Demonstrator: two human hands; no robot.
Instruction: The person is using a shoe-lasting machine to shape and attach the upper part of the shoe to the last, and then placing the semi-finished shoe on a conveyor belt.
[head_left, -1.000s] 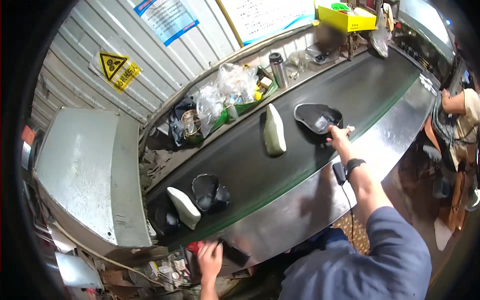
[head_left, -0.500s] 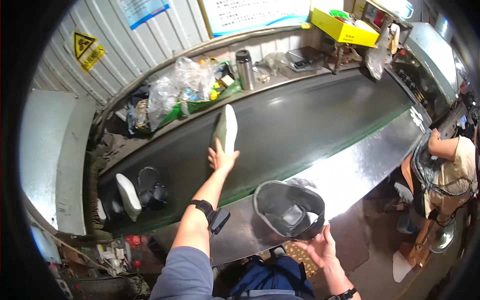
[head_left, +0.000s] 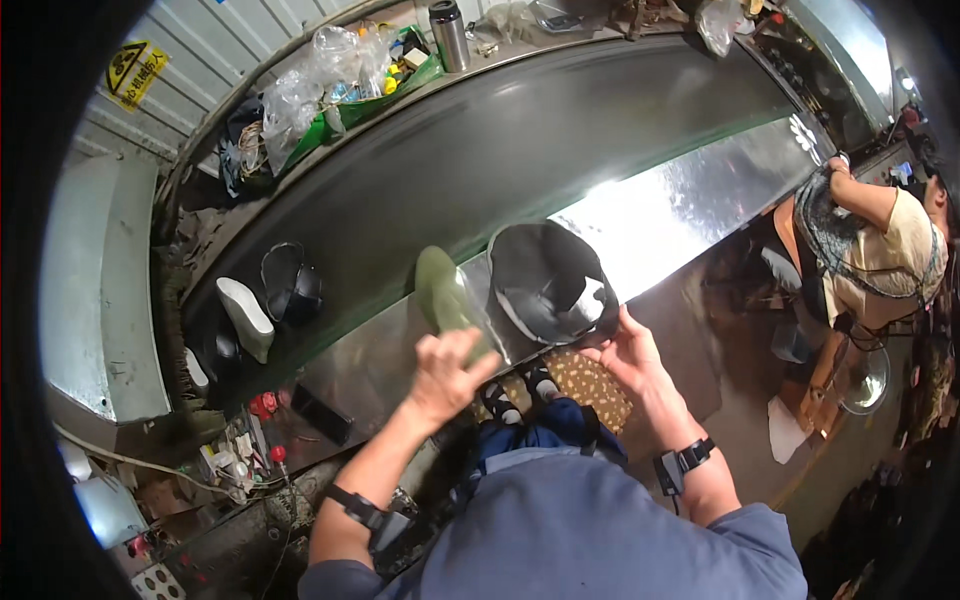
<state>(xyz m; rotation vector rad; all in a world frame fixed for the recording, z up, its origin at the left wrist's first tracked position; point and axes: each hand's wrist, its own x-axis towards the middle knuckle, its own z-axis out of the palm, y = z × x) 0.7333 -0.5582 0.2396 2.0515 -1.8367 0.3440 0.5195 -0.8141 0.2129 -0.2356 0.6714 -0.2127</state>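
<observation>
My left hand (head_left: 450, 375) is closed round the end of a green shoe last (head_left: 437, 285), which earlier showed a white sole face. The last is tilted over the metal edge plate, left of a large black shoe upper (head_left: 530, 300). That upper gapes open like a bowl, with a pale patch inside. My right hand (head_left: 632, 352) grips its lower right rim, though some fingertips are hidden by it. On the belt to the left lie a white-soled last (head_left: 245, 318) and another black shoe upper (head_left: 290, 285).
A dark conveyor belt (head_left: 500, 150) runs past a bright metal plate (head_left: 690, 200). Behind stand a steel flask (head_left: 449, 35) and plastic bags (head_left: 330, 75). A co-worker (head_left: 890, 250) sits at the right. A dark phone-like slab (head_left: 321, 413) lies at the near left.
My left hand has lifted the last off the belt and brought it toward me, turning its green side up. The large upper now appears higher and slightly left in view.
</observation>
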